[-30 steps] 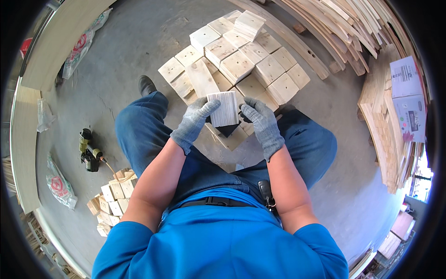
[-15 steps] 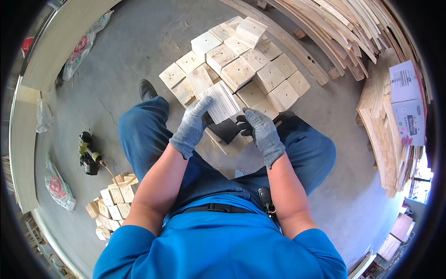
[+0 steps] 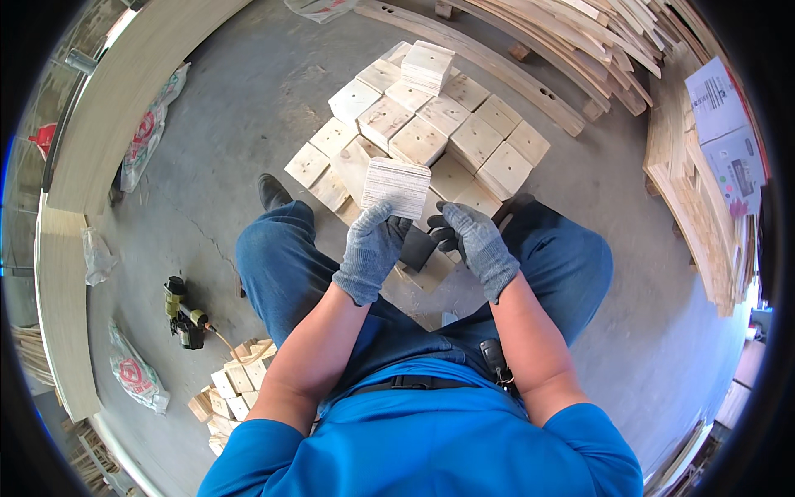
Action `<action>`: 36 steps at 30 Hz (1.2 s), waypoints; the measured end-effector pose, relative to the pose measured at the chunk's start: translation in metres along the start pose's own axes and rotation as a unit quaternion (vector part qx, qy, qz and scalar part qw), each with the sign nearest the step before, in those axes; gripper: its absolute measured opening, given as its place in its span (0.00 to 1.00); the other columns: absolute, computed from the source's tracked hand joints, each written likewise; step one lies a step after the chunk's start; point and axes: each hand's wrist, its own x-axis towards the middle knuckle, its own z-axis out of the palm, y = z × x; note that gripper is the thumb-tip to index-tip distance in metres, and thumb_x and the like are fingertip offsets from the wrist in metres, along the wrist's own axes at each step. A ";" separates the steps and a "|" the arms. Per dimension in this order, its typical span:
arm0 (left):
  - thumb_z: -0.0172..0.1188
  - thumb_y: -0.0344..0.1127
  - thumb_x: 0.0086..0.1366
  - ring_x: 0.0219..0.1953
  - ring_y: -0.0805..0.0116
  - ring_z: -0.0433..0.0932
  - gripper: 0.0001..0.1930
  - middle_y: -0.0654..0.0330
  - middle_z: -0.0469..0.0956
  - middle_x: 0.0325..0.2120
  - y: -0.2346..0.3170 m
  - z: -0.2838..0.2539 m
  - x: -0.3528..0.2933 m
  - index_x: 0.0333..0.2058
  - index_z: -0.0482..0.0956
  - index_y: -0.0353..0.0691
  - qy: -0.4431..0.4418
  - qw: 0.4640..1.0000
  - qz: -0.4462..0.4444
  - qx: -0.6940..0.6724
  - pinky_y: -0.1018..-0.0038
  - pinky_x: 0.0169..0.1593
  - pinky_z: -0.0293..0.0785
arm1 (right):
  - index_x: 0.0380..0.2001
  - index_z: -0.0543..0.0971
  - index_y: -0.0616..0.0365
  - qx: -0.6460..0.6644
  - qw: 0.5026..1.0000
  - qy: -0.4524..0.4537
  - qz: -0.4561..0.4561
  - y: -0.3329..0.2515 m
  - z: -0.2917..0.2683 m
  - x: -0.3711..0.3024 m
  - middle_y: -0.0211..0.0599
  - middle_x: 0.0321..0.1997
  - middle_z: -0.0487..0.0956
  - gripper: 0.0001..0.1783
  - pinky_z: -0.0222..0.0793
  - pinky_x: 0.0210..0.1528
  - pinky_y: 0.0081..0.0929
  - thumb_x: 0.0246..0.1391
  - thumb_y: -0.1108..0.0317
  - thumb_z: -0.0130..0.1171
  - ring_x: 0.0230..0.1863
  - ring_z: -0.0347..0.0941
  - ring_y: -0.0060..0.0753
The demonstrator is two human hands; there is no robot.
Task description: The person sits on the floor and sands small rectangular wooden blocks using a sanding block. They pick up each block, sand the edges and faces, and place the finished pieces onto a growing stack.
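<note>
Gloved hands meet over the near side of the pile (image 3: pixel 416 142): the left hand (image 3: pixel 370 248) grips one layered block (image 3: pixel 396 187) by its near edge, thumb on top, while the right hand (image 3: pixel 476 240) hangs loosely curled, nothing to be seen in it. That block sits straight out past the left fingertips, above the pile's near left part; the left hand is the nearer, and the right stands just apart, off the block's near right corner. Its face is almost square, so no long axis stands out, though its fine lines run mostly side to side. One dark piece (image 3: pixel 416 247) shows between the hands at the pile's near end; I can't tell whether the right fingers brush it.

More than fifteen blocks show in the pile, plus one loose block (image 3: pixel 428 66) atop its far end. Left of the pile: one nail gun (image 3: pixel 175 300), one heap of offcuts (image 3: pixel 238 379). Right of it: one carton (image 3: pixel 729 137).
</note>
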 end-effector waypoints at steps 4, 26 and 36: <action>0.63 0.36 0.73 0.59 0.62 0.81 0.29 0.56 0.79 0.60 -0.004 0.000 0.001 0.69 0.68 0.41 0.009 1.000 -0.009 0.000 0.64 0.65 0.80 | 0.57 0.83 0.62 -0.002 1.000 0.002 -0.007 0.000 -0.002 0.000 0.40 0.49 0.89 0.24 0.81 0.40 0.27 0.75 0.51 0.60 0.40 0.85 0.29; 0.80 0.28 0.47 0.70 0.53 0.73 0.56 0.50 0.73 0.68 0.009 0.014 0.004 0.75 0.62 0.35 -0.072 0.979 -0.032 0.187 0.60 0.72 0.73 | 0.79 0.59 0.56 0.314 0.933 -0.171 0.029 0.016 0.008 0.000 0.46 0.72 0.72 0.48 0.69 0.72 0.53 0.68 0.42 0.66 0.70 0.71 0.49; 0.69 0.34 0.68 0.69 0.53 0.74 0.40 0.48 0.71 0.70 0.013 -0.016 0.007 0.75 0.62 0.31 -0.010 0.980 0.032 0.194 0.58 0.74 0.68 | 0.64 0.77 0.58 0.269 0.960 0.070 -0.029 0.021 -0.006 0.027 0.38 0.54 0.84 0.30 0.84 0.40 0.32 0.65 0.57 0.72 0.47 0.83 0.36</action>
